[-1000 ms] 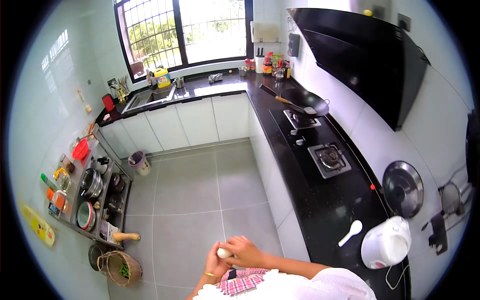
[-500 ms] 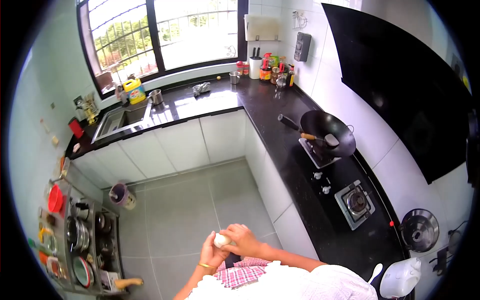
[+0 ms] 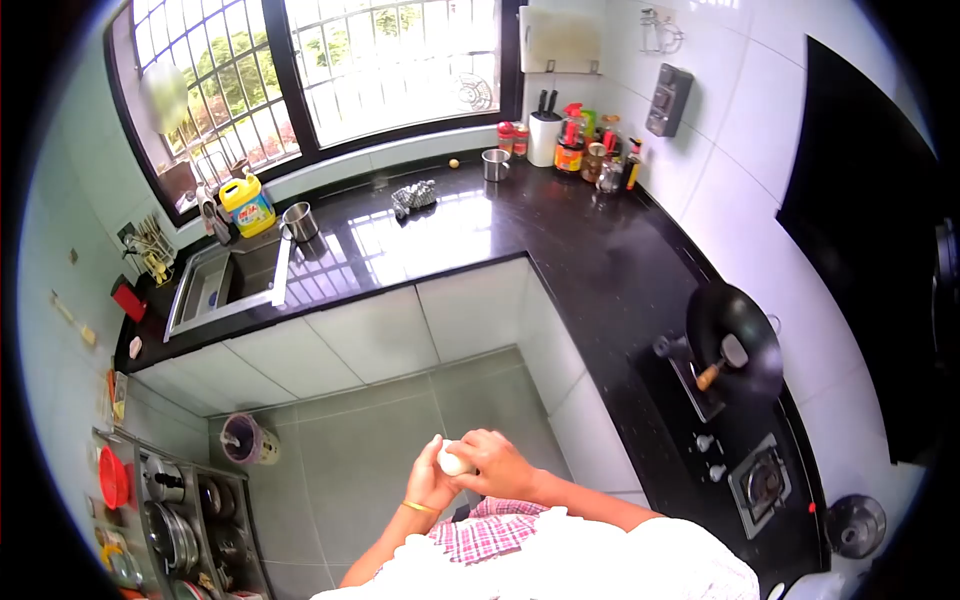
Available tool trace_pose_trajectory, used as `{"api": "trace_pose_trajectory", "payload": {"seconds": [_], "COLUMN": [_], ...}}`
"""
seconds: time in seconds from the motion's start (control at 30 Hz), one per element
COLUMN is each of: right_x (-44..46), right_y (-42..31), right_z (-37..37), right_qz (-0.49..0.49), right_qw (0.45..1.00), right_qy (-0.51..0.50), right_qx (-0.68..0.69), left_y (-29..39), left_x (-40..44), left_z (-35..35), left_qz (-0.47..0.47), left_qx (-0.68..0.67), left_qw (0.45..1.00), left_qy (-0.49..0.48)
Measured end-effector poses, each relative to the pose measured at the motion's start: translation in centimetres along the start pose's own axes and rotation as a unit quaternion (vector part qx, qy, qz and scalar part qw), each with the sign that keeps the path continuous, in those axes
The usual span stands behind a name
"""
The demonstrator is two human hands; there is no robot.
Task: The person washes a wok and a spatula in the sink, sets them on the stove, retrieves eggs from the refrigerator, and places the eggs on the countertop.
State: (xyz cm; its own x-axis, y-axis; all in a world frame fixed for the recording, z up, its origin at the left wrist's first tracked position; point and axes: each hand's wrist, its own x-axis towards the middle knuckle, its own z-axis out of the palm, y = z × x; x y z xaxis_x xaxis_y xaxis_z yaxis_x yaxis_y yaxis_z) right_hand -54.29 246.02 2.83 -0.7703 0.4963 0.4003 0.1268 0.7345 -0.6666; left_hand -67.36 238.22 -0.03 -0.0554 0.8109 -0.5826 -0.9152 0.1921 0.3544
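A small, pale, rounded object (image 3: 455, 460) is held between both of my hands, low in the middle of the view. My left hand (image 3: 430, 478) cups it from the left, with a yellow bangle on the wrist. From the right, the fingers of my right hand (image 3: 497, 465) wrap over it. What the object is cannot be made out for sure. Below the hands is a pink checked cloth (image 3: 485, 535) against white clothing.
Ahead, a black counter (image 3: 560, 235) carries a steel cup (image 3: 495, 165), a crumpled bag (image 3: 414, 198) and a yellow bottle (image 3: 247, 205). The sink (image 3: 230, 285) is left, the wok (image 3: 735, 345) right. A bin (image 3: 250, 440) and a shelf rack (image 3: 205, 530) stand lower left.
The view has moved forward and turned, so the window and sink counter look nearer and the wok sits farther right. Both hands stay around the pale object.
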Motion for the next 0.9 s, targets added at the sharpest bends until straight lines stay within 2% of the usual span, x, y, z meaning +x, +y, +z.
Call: {"api": "trace_pose_trajectory", "payload": {"seconds": [0.1,0.13,0.23,0.3,0.4,0.43,0.5,0.53,0.57,0.63,0.7,0.77,0.8,0.9], "right_x": [8.9,10.9,16.3,19.2,23.1,24.4,27.2,28.6,29.7,32.4,34.9,37.3,38.2,39.5], "right_y": [6.0,7.9,11.7,13.8,17.5,18.7,21.0,22.2,23.6,26.4,28.6,30.5,31.7,34.8], "right_z": [-0.9,-1.4,-3.0,-4.1,-5.2,-5.7,-6.8,-7.5,-7.9,-8.9,-10.2,-11.4,-12.1,-13.8], "right_qz": [-0.022,0.01,0.069,0.09,0.073,0.078,0.093,0.119,0.125,0.125,0.16,0.195,0.224,0.293], "right_qw": [1.0,1.0,0.997,0.995,0.996,0.996,0.995,0.99,0.989,0.992,0.986,0.98,0.974,0.955], "right_qy": [-0.003,-0.01,-0.022,-0.037,-0.033,-0.033,-0.046,-0.076,-0.073,-0.031,-0.043,0.029,0.023,0.036], "right_qx": [0.011,-0.007,-0.009,-0.01,-0.032,-0.033,-0.003,0.013,0.011,0.009,0.004,-0.019,-0.006,-0.037], "left_y": [6.9,8.7,13.3,15.6,19.1,20.1,22.1,22.8,23.7,26.1,27.9,30.2,32.0,36.4], "left_x": [7.2,9.1,12.5,15.4,20.7,22.6,26.5,28.3,30.3,34.4,38.3,43.1,44.8,53.7], "left_z": [1.9,1.1,4.4,6.0,7.6,8.4,9.6,10.6,11.4,13.7,15.8,17.6,19.5,21.2], "left_qz": [0.022,0.004,-0.004,-0.007,-0.063,-0.068,-0.129,-0.129,-0.136,-0.166,-0.188,-0.178,-0.187,-0.139], "left_qx": [-0.017,-0.011,0.039,0.052,0.158,0.158,0.228,0.251,0.252,0.231,0.182,0.181,0.193,0.309], "left_qw": [1.0,0.998,0.996,0.997,0.978,0.977,0.947,0.942,0.94,0.922,0.934,0.941,0.937,0.934], "left_qy": [-0.009,-0.059,-0.083,-0.054,-0.125,-0.125,-0.188,-0.182,-0.184,-0.263,-0.243,-0.224,-0.222,-0.112]}}
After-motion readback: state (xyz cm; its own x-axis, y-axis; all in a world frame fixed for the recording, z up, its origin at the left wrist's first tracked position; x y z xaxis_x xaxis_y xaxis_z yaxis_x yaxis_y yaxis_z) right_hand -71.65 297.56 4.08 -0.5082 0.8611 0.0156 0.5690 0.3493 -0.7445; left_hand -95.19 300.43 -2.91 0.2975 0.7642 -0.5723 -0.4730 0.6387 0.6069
